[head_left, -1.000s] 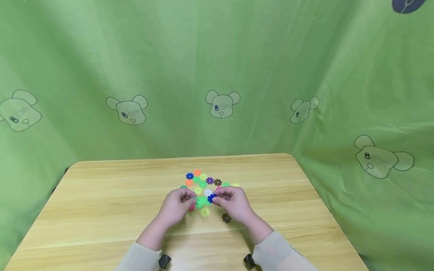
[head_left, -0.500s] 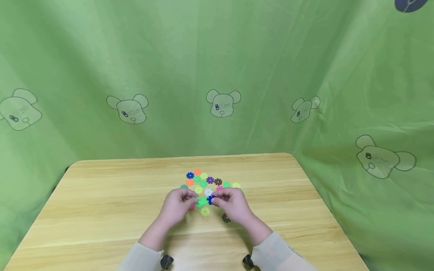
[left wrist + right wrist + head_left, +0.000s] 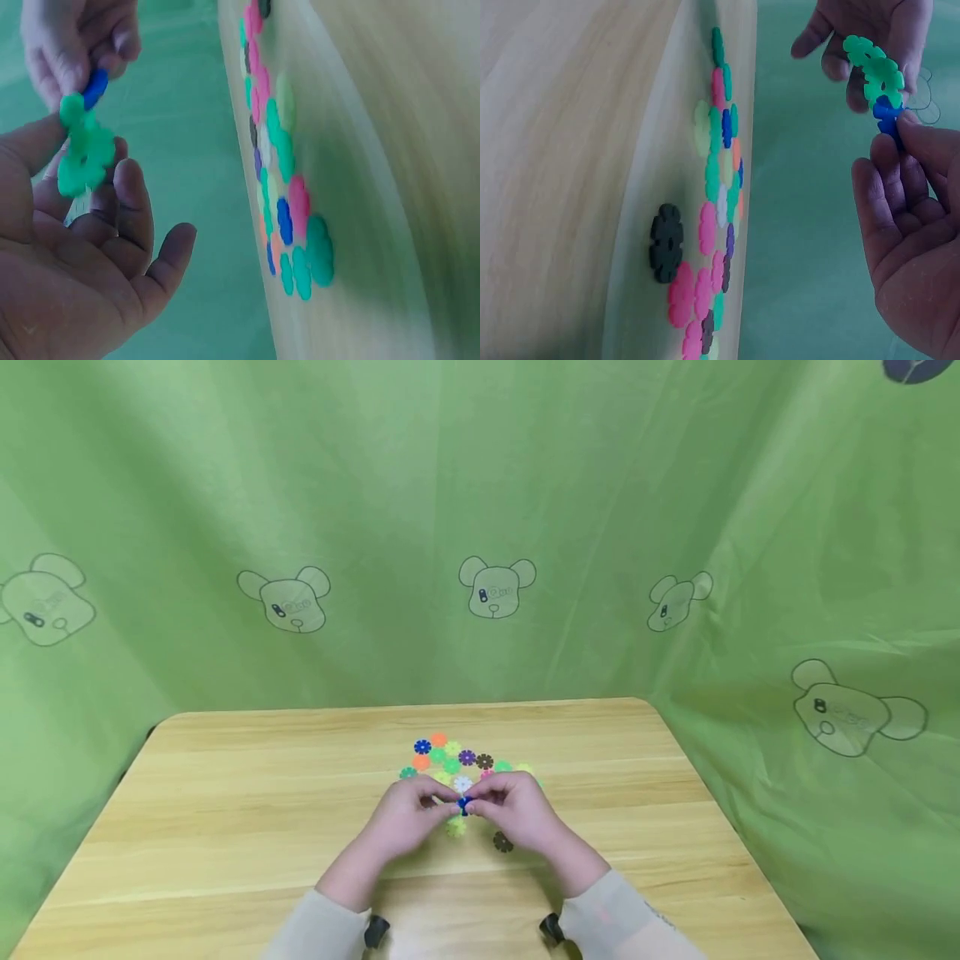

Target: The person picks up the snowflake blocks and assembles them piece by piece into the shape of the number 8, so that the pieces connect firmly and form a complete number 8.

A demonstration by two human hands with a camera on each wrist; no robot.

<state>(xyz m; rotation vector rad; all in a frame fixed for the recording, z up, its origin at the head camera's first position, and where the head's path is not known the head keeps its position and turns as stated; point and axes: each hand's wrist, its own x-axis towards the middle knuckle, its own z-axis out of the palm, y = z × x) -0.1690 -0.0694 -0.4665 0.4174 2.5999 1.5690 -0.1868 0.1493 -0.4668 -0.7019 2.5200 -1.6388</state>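
Observation:
In the head view my left hand (image 3: 405,817) and right hand (image 3: 522,814) meet fingertip to fingertip above the table's middle. The left thumb and fingers pinch a joined piece of green snowflake discs (image 3: 84,161), clear of the table in the left wrist view. My right thumb and forefinger pinch a blue snowflake disc (image 3: 889,124), whose edge meets the green discs in the right wrist view. The other left fingers are spread and loosely bent. In the head view the hands mostly cover the green piece.
On the wooden table (image 3: 225,827) lie several loose snowflake discs, among them a white disc (image 3: 462,784), a purple disc (image 3: 467,757) and an orange disc (image 3: 422,762). A dark brown disc (image 3: 503,842) lies apart, nearer the body. A green curtain (image 3: 375,527) surrounds the table.
My left hand has moved right with the green discs, closing the gap to the right hand. The blue disc has shifted slightly left and turned, now against the green piece.

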